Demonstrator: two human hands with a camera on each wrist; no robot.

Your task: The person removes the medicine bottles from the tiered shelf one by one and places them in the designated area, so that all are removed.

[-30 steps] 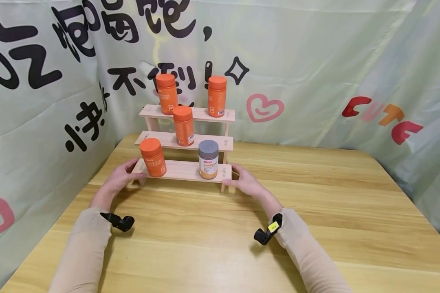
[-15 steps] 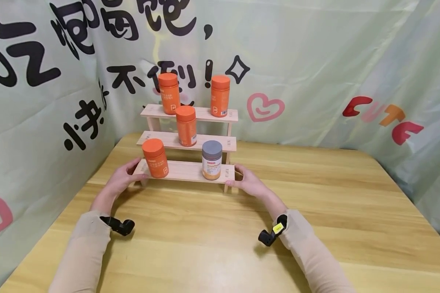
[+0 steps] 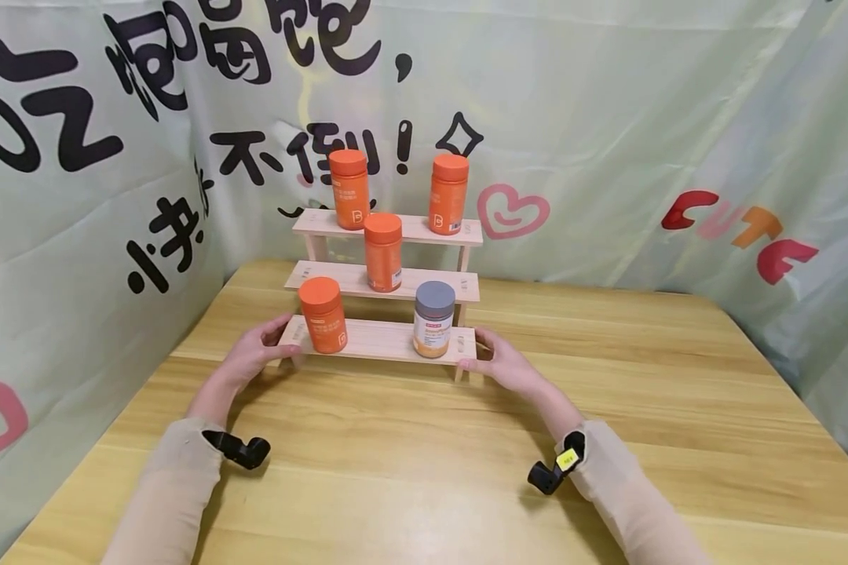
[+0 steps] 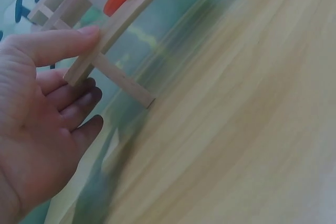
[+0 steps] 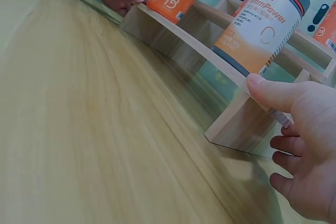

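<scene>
A three-tier wooden display stand (image 3: 380, 339) is on the table, held at both ends of its lowest shelf. My left hand (image 3: 254, 355) pinches the left end, thumb on the front edge, other fingers behind and below. At the opposite end my right hand (image 3: 505, 361) grips in the same way; its thumb lies near the grey-lidded bottle (image 5: 262, 24) in the right wrist view. An orange bottle (image 3: 325, 322) stands upright at the lowest shelf's left. Another orange bottle (image 3: 384, 255) is on the middle shelf. The top shelf carries a left orange bottle (image 3: 350, 196) and a right one (image 3: 448, 200).
The wood-grain table (image 3: 396, 471) extends in front of the stand and far to its right. A pale printed curtain (image 3: 593, 141) hangs behind the table and along its left side. Small black cameras sit on both wrists, the right camera (image 3: 554, 471) bearing a yellow label.
Both hands and the stand, bottles included, have shifted to the right and slightly nearer to me. The bottles keep their places on the shelves, and both grips look the same.
</scene>
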